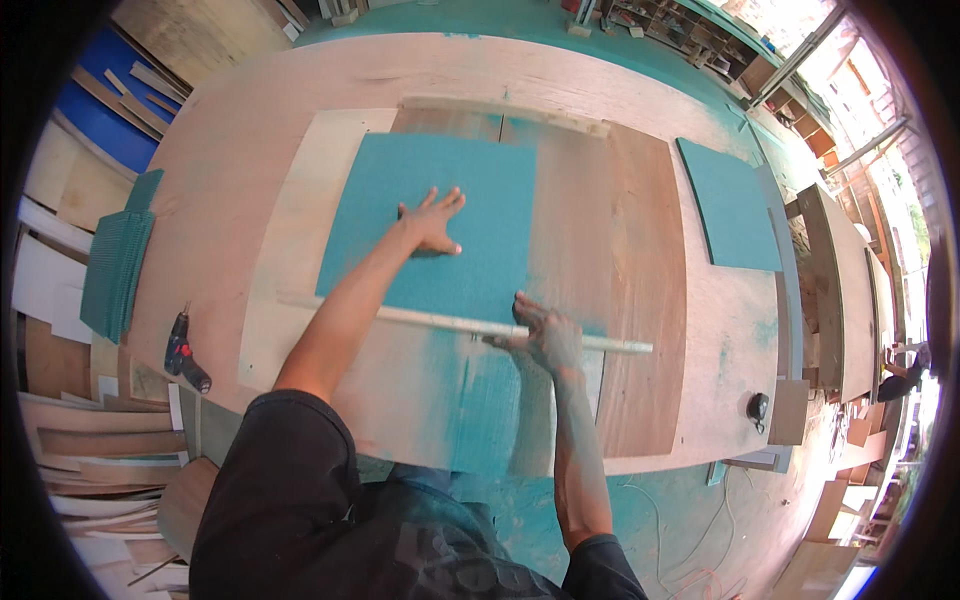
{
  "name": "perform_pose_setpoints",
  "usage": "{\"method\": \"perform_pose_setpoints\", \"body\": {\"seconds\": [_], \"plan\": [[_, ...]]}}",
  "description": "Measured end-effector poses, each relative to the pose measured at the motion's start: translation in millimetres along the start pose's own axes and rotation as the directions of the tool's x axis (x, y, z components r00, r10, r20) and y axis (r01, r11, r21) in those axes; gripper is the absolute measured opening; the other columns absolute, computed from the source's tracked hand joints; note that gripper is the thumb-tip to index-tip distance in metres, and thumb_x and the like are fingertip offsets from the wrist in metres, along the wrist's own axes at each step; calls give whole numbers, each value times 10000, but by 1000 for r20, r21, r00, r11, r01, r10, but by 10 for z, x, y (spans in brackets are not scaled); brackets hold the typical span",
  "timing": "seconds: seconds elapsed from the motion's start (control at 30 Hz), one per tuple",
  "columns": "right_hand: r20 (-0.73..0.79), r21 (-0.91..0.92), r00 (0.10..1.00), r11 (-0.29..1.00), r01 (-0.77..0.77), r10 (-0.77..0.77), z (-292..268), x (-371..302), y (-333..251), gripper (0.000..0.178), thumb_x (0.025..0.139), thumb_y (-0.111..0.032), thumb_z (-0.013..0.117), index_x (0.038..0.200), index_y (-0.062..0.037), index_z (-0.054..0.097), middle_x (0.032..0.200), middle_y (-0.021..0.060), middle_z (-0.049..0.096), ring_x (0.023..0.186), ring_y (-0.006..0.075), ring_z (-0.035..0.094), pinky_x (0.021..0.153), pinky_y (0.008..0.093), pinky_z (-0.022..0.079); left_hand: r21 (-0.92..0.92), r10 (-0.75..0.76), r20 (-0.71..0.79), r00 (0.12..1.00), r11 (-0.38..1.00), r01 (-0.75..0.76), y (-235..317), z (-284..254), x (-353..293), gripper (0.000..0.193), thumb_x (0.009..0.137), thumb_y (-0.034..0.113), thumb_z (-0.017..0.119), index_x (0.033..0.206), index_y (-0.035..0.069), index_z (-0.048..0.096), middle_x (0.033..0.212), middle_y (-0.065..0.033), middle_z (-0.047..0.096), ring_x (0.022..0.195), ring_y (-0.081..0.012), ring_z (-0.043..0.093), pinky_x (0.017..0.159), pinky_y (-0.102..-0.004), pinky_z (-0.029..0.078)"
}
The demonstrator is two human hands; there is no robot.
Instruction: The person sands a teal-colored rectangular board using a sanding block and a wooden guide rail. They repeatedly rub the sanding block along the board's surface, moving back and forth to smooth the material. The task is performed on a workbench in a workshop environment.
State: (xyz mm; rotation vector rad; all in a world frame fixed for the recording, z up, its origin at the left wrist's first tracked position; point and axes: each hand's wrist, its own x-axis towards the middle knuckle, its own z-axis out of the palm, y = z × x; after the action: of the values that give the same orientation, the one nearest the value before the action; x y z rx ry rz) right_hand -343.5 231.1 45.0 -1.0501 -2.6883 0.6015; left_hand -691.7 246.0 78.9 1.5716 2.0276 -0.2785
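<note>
A teal square board (440, 170) lies on wooden panels on the worktable. My left hand (430, 225) rests flat on it, fingers spread, holding nothing. Along the board's near edge runs a long, pale wooden strip (440, 319), passing under my left forearm. My right hand (550, 335) grips this strip near the board's near right corner; its thumb side reaches up by the corner and other fingers point left just below the strip. Part of the strip is hidden under that hand.
Brown wooden panels (640, 250) lie beneath and right of the board, with a raised batten (505, 112) along the far side. A second teal board (730, 205) lies at right. A cordless drill (185, 355), stacked teal pieces (118, 270) and a small black object (758, 408) sit around the table's sides.
</note>
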Motion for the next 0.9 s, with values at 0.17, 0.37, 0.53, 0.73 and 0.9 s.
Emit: {"method": "perform_pose_setpoints", "body": {"seconds": [0.17, 0.37, 0.53, 0.73, 0.9], "plan": [[138, -1, 989, 999, -51, 51, -138, -1158, -495, 809, 739, -711, 790, 1326, -155, 742, 1509, -110, 610, 1098, 204, 728, 979, 405, 576, 30, -7, 35, 999, 1000, 6, 327, 616, -1027, 1199, 829, 547, 797, 1706, 281, 23, 1779, 85, -65, 1635, -324, 4, 1182, -813, 254], [77, 32, 997, 999, -11, 9, 93, -2251, -761, 774, 711, -683, 801, 1280, -159, 753, 1500, -123, 615, 955, 204, 721, 884, 369, 563, 47, -18, 56, 998, 999, 15, 558, 1244, -1963, 1208, 822, 536, 813, 1708, 272, 36, 1781, 76, -62, 1634, -342, 21, 1155, -799, 320], [149, 12, 988, 999, -38, 36, 14, -2709, -1000, 779, 738, -678, 798, 1303, -144, 742, 1505, -88, 618, 1012, 225, 733, 956, 391, 561, 42, -11, 16, 1000, 999, 11, 683, 1541, -2348, 1239, 786, 542, 841, 1708, 262, 63, 1785, 62, -27, 1629, -363, 55, 1147, -791, 338], [21, 5, 999, 1000, 31, -31, 165, -2915, -980, 718, 721, -636, 831, 1256, -162, 757, 1487, -97, 633, 964, 211, 730, 885, 357, 562, 11, 15, -32, 999, 1000, -14, 649, 1742, -2480, 1234, 774, 572, 840, 1707, 254, 98, 1786, 52, 6, 1626, -369, 78, 1153, -782, 334], [14, 293, 995, 951, -94, 94, -8, -2820, -1083, 633, 799, -582, 823, 1233, -128, 739, 1378, 25, 687, 993, 281, 728, 870, 432, 576, 2, 36, -104, 994, 999, -36, 570, 1839, -2552, 1072, 834, 541, 806, 1688, 254, 225, 1775, -1, 134, 1612, -343, 183, 1189, -721, 339]]}}
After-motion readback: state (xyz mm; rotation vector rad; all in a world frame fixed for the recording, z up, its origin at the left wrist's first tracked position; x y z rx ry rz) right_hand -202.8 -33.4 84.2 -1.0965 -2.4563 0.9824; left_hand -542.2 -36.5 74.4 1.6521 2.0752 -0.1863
